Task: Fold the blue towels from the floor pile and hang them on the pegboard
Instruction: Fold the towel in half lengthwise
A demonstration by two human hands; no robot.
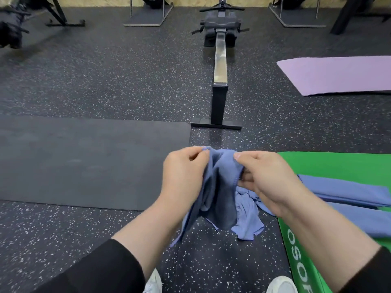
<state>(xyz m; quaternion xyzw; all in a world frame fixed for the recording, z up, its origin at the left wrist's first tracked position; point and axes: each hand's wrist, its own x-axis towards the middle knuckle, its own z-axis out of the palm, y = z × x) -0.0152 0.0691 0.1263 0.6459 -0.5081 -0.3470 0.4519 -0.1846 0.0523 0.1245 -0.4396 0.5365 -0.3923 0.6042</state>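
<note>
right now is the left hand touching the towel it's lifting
Touching. The head view shows the left hand pinching the top edge of the blue towel, fingers curled onto the cloth.

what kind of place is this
Most likely a gym: a rowing machine stands on speckled rubber flooring, with a purple exercise mat and a green mat laid out nearby.

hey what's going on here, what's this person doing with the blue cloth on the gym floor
A person is standing over a small pile of blue towels on the speckled gym floor. Both hands hold one towel up by its top edge, the left hand and right hand each pinching a corner, so it hangs bunched, not yet folded. Two folded towels already lie on the green mat to the right. No pegboard is in view.
</note>
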